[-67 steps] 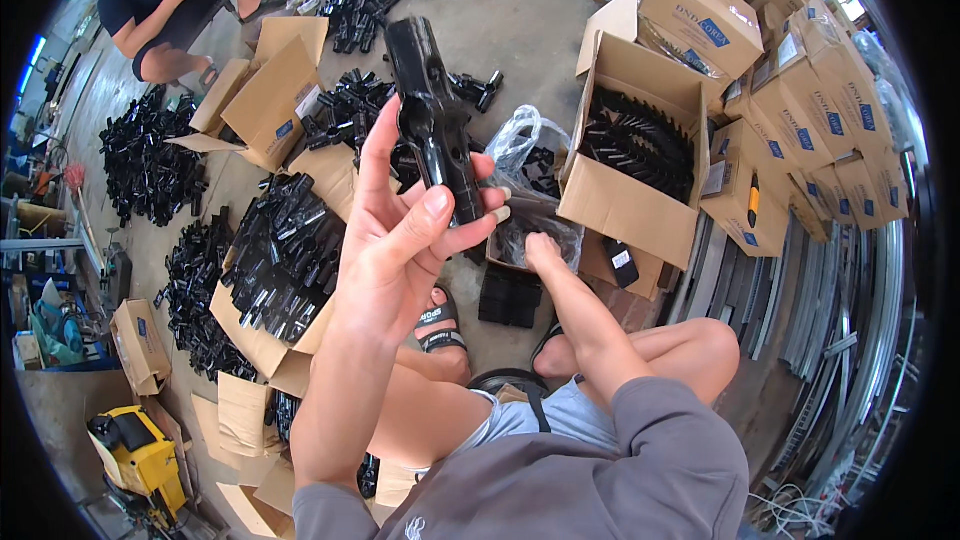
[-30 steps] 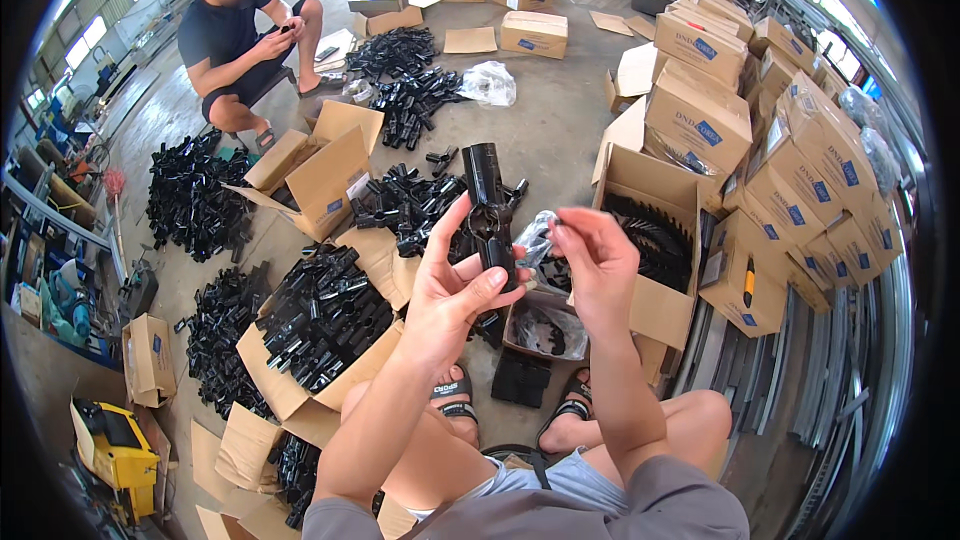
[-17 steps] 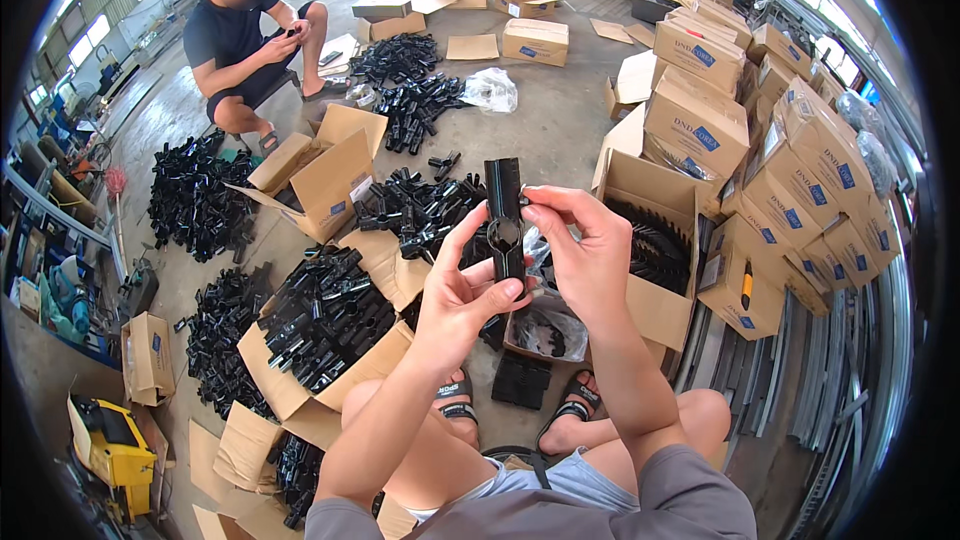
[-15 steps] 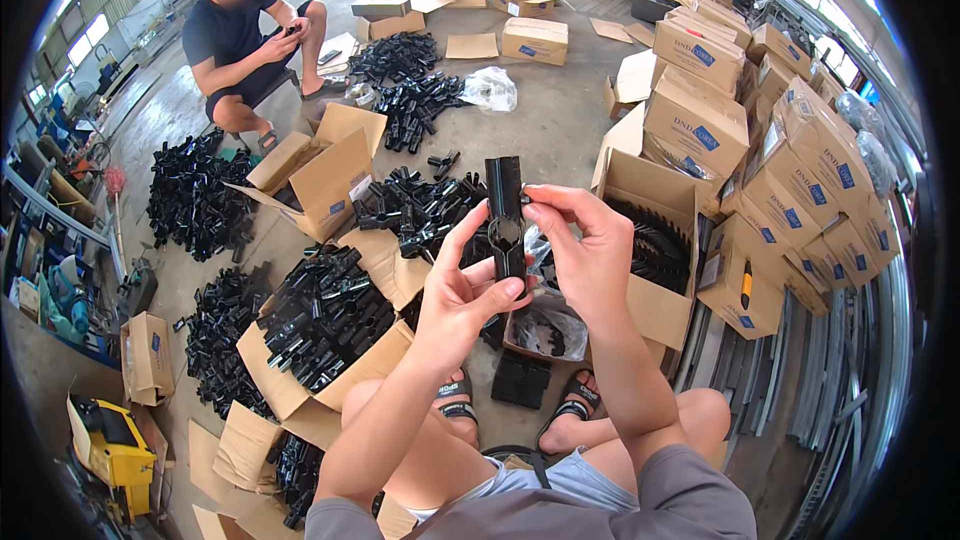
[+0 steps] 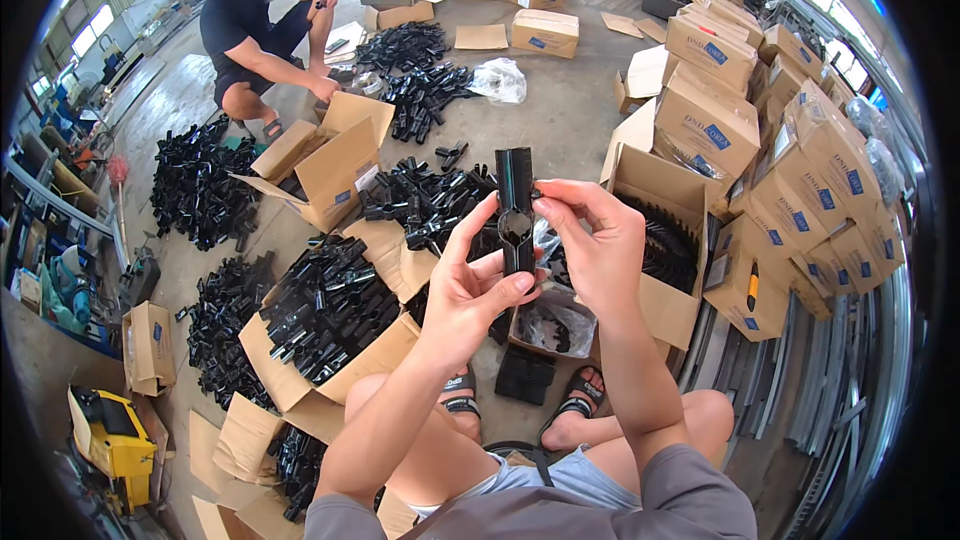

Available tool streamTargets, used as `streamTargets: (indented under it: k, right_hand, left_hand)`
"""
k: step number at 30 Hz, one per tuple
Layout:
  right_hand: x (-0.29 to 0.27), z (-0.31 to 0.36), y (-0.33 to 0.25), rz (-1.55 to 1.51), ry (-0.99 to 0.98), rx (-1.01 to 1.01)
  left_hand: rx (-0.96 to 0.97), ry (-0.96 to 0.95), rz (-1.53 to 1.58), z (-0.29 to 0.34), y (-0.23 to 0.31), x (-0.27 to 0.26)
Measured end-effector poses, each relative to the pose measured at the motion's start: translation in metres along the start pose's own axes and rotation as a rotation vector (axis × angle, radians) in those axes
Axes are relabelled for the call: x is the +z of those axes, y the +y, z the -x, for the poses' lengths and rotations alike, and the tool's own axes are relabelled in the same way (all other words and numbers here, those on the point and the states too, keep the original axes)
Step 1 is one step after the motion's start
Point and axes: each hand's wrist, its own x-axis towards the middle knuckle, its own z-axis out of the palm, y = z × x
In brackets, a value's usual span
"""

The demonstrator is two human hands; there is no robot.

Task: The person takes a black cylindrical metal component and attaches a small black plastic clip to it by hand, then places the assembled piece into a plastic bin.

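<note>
Upright in front of me is a glossy black pipe joint fitting [image 5: 515,180] with a round opening at its middle. My left hand [image 5: 470,285] is closed round its lower part, thumb across the front. At the fitting's right edge my right hand [image 5: 598,240] pinches with thumb and forefinger. Whatever small piece sits between those fingertips is mostly hidden. Below my hands stands a small box [image 5: 580,325] lined with clear plastic, with small dark parts inside. A flat black block [image 5: 524,374] lies between my feet.
Loose black fittings lie in heaps [image 5: 205,180] on the floor and fill an open carton [image 5: 300,395] at my left. An open box [image 5: 625,180] of black parts stands at right, beside stacked cartons [image 5: 710,130] and metal profiles [image 5: 760,370]. A co-worker [image 5: 245,45] squats at far left.
My hands keep the same grip on the fitting, which appears slightly further right as the view shifts. The co-worker has lowered one hand toward the open carton.
</note>
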Motion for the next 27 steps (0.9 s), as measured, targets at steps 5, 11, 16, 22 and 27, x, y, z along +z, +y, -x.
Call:
streamTargets:
  k: [5, 11, 16, 22, 27]
  right_hand:
    - [-0.002, 0.0, 0.001, 0.019, -0.034, 0.034]
    - [-0.006, -0.002, -0.001, 0.114, -0.053, 0.022]
    - [-0.006, -0.006, 0.0, 0.234, -0.082, -0.088]
    - [-0.01, -0.004, 0.015, 0.353, -0.083, -0.155]
    - [-0.011, -0.002, 0.019, 0.151, -0.067, -0.263]
  left_hand:
    - [0.017, -0.014, -0.013, -0.001, -0.003, 0.0]
    - [0.022, -0.017, -0.034, -0.003, -0.008, 0.001]
    - [0.057, -0.024, -0.052, -0.004, -0.013, 0.003]
    - [0.045, -0.027, -0.039, -0.004, -0.012, 0.004]
    - [0.038, -0.031, -0.034, -0.004, -0.011, 0.004]
